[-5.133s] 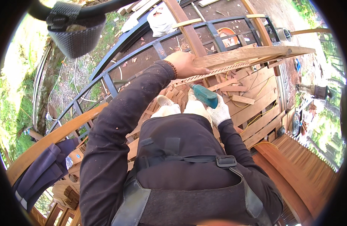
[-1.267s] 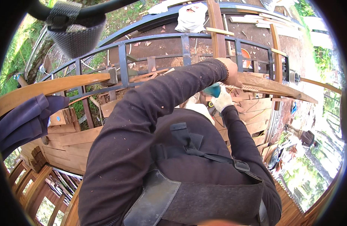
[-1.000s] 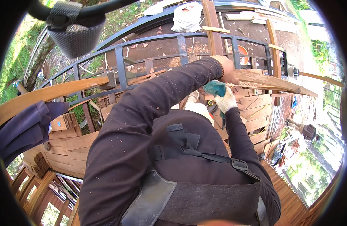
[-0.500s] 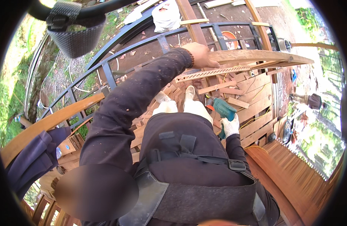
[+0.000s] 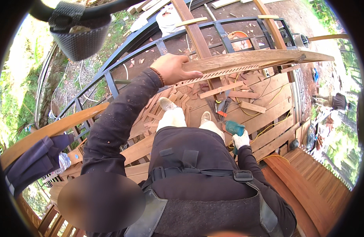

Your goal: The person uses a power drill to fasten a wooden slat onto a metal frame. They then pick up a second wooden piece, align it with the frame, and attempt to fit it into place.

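My bare left hand (image 5: 172,69), a beaded bracelet at its wrist, is closed over the near left end of a curved wooden handrail (image 5: 237,59). Its thumb lies along the rail's side. Below the rail runs a pale strip with a row of slots (image 5: 225,74). Low at my right side, my right hand (image 5: 241,140) in a white glove grips a teal power drill (image 5: 233,128). The drill's front end points toward the deck, and its tip cannot be made out.
Wood offcuts (image 5: 178,100) lie round my shoes on the plank deck (image 5: 269,98). A yellow cord (image 5: 269,125) trails at the right. Beyond the handrail stand a dark metal frame (image 5: 162,47) and an orange bucket (image 5: 239,41). Dark cloth (image 5: 35,162) hangs over a beam at the left.
My left hand has slid left and slightly down along the handrail to its end. The drill has dropped lower and nearer to me. My feet have moved apart.
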### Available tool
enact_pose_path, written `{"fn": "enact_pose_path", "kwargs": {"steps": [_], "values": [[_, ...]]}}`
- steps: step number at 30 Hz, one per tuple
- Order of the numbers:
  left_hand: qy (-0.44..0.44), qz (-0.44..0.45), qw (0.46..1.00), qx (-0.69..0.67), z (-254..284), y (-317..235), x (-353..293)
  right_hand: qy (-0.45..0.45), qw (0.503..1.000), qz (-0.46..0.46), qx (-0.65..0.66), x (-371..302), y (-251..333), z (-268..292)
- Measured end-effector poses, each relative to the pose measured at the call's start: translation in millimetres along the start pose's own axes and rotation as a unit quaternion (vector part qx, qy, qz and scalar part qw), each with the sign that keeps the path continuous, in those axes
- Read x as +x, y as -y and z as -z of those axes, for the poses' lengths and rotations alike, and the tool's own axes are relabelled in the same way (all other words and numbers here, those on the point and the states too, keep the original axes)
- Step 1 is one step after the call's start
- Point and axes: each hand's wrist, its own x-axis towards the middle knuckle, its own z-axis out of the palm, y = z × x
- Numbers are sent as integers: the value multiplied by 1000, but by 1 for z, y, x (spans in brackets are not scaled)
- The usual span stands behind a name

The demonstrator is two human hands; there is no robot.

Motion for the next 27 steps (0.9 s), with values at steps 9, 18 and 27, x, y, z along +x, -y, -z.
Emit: {"fn": "enact_pose_path", "kwargs": {"steps": [9,18,27], "values": [[-52,43,997,21,3,-6,-3,45,998,-33,-33,73,-103,66],[-158,19,985,70,-10,-2,-6,-13,996,-92,17,82,-170,94],[-192,51,967,158,-11,-22,-10,-30,986,-97,-130,90,-234,89]]}}
